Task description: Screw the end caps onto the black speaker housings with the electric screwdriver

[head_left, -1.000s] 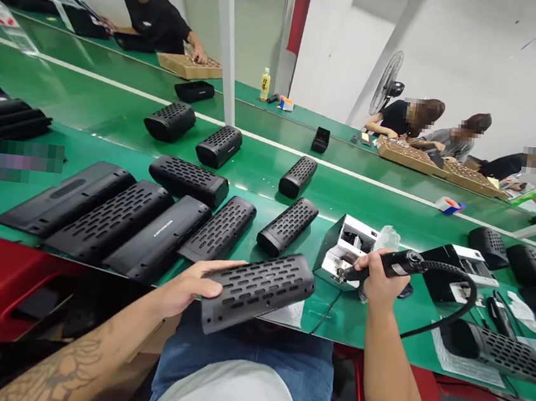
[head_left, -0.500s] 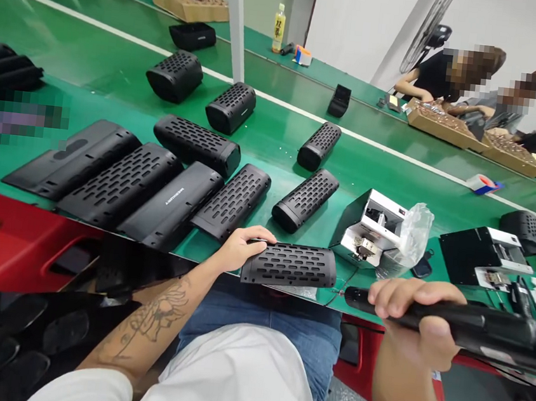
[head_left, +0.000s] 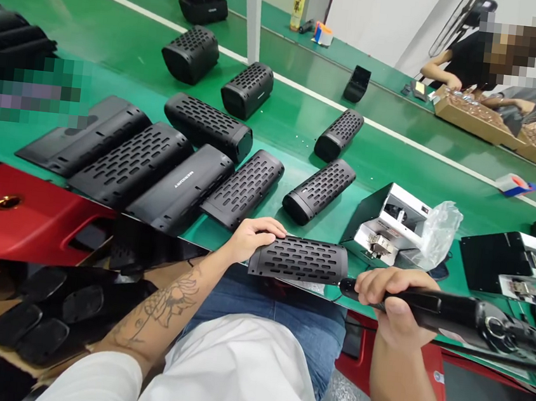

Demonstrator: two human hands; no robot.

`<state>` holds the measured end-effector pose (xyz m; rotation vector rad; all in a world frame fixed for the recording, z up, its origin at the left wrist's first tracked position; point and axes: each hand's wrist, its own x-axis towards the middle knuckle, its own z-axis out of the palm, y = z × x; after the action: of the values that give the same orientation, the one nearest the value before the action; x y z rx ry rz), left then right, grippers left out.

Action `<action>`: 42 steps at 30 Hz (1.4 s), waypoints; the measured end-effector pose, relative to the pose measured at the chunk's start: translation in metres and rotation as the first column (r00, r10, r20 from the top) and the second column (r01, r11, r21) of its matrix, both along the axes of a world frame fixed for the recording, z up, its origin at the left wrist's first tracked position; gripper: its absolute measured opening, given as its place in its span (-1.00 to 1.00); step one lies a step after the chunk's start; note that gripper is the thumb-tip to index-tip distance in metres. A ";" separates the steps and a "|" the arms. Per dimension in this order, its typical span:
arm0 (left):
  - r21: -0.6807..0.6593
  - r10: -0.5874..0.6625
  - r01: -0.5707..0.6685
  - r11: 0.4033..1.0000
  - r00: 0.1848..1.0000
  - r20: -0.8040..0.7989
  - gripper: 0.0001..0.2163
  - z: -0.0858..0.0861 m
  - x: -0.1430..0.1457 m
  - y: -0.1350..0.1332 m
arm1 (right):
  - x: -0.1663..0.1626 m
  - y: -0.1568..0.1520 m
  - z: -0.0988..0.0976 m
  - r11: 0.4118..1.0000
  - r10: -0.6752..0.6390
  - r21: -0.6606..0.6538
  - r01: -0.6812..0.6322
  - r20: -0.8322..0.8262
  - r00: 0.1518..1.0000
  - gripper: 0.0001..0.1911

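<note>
A black slotted housing (head_left: 301,259) lies at the near edge of the green bench. Around its left end my left hand (head_left: 255,237) is closed, thumb and fingers gripping it. My right hand (head_left: 394,297) wraps round a black electric screwdriver (head_left: 452,312), held almost level. The screwdriver's tip meets the right end of the housing; the exact contact is too small to make out. Just behind the housing stands another slotted housing (head_left: 319,192), and a white and black screw feeder (head_left: 385,225) sits to the right of it.
Several black covers, one a plain cover (head_left: 183,188) with white lettering, lie in a row to the left. A second feeder (head_left: 505,264) and a clear plastic bag (head_left: 439,234) are at right. Red stools (head_left: 31,214) stand below the edge. Co-workers sit across the bench beside cardboard trays (head_left: 472,120).
The screwdriver in my right hand has moved left, and its tip has come up to the housing's right end. My left hand keeps its hold. The camera view has shifted slightly.
</note>
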<state>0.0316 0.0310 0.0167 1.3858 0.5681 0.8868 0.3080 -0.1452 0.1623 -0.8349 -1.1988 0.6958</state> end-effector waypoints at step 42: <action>-0.079 0.310 -0.301 0.950 0.937 0.160 -0.61 -0.008 0.019 -0.017 | 0.075 0.033 0.007 0.625 -0.763 0.182 0.759 -0.067 0.643 -0.64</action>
<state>0.0507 0.0137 0.0087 1.1760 0.6809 1.2205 0.3835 -0.1117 0.1694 -1.0752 -0.7800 -0.1430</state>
